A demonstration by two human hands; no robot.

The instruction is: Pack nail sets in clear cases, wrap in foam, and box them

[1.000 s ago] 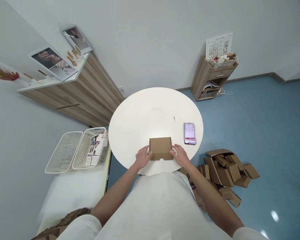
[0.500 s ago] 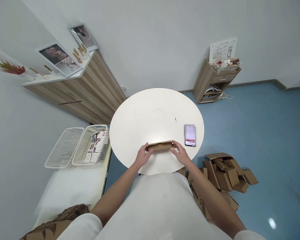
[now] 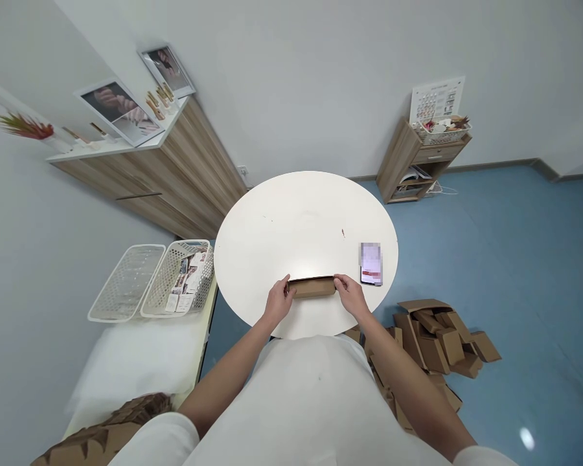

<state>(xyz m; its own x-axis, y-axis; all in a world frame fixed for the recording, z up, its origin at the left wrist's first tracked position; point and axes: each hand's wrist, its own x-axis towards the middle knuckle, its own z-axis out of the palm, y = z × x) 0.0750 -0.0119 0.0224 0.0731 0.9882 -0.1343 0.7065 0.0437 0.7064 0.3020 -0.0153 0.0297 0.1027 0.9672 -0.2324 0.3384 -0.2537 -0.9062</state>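
A small brown cardboard box [image 3: 313, 287] lies near the front edge of the white oval table [image 3: 291, 207], its long side across my view. My left hand [image 3: 278, 301] grips its left end, thumb on the near side and fingers behind. At the opposite end my right hand [image 3: 350, 295] pinches the box at its upper right corner. A dark line runs along the top far edge of the box; what is inside, if anything, cannot be seen. To the right of my right hand lies a phone [image 3: 370, 265] with its screen lit.
Cardboard boxes [image 3: 432, 336] are heaped on the blue floor at right. White plastic baskets [image 3: 148, 304], one holding printed cards, stand at left. Brown folded cardboard [image 3: 102, 430] lies at lower left. A wooden cabinet [image 3: 189, 168] and a small shelf unit [image 3: 403, 158] stand along the walls.
My thumbs and fingers have closed in on the box ends. The box has tilted slightly, so more of its near side shows. The view has shifted a little.
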